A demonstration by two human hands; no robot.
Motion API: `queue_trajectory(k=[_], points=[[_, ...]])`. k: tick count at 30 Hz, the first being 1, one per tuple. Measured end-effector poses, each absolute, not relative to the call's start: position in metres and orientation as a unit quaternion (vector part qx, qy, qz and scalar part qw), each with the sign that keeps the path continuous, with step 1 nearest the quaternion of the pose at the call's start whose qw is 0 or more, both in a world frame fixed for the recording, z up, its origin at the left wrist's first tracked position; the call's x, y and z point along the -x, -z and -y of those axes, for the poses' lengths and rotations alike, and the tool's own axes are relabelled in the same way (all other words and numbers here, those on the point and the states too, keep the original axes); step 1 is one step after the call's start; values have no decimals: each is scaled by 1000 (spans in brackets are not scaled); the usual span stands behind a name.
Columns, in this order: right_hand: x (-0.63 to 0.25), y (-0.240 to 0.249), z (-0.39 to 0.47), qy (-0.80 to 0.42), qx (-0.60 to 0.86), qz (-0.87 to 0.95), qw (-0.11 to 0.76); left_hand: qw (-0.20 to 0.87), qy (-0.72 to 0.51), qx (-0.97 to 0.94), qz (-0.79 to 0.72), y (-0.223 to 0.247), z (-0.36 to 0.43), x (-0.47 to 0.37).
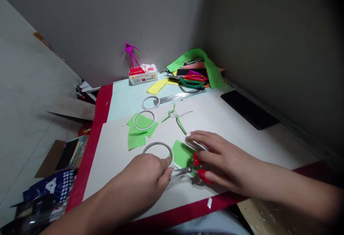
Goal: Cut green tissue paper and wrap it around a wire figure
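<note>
My left hand [150, 174] is closed on a roll of tape [172, 153], thumb and forefinger pinched at its lower right rim. In my right hand [220, 156] are red-handled scissors [204, 176], their blades pointing left to my left fingertips. A narrow strip, perhaps tape, seems to run near the blades. Under the scissors lies a green crepe paper piece [180, 152]. Beyond my hands is a wire figure [180, 123], partly wrapped in green, with bare wire ends. Two more tape rolls [144, 129] [151, 97] lie farther off, one on green paper scraps [136, 140].
A purple figure [129, 50] stands on a small box [143, 77] at the back. Green-handled scissors [191, 84], yellow paper [158, 86] and a green strip [215, 72] are piled beside thin wires [178, 98]. A black phone-like slab [248, 109] lies right. Packets [49, 188] sit lower left.
</note>
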State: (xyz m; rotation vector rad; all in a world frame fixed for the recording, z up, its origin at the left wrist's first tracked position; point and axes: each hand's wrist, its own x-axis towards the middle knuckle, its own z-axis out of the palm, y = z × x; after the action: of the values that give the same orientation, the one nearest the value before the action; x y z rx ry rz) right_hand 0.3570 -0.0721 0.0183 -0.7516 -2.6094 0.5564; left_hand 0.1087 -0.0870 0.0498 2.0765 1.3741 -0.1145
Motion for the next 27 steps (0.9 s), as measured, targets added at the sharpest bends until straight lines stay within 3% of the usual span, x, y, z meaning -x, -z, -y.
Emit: queue_trajectory(k=[8,18,23,27], points=[[-346,-12,94,-245,304,906,162,320,54,-777,-539,-51,94,-105],[-363,-23,52,-316,189,927,79,326,75,-774,-538,-55,97,-104],[-358,-17,53,-231,279,923,134,320,96,-774,-538,-54,94,-107],[-352,-9,53,-139,345,924,89,320,94,-778,-533,-56,91,-106]])
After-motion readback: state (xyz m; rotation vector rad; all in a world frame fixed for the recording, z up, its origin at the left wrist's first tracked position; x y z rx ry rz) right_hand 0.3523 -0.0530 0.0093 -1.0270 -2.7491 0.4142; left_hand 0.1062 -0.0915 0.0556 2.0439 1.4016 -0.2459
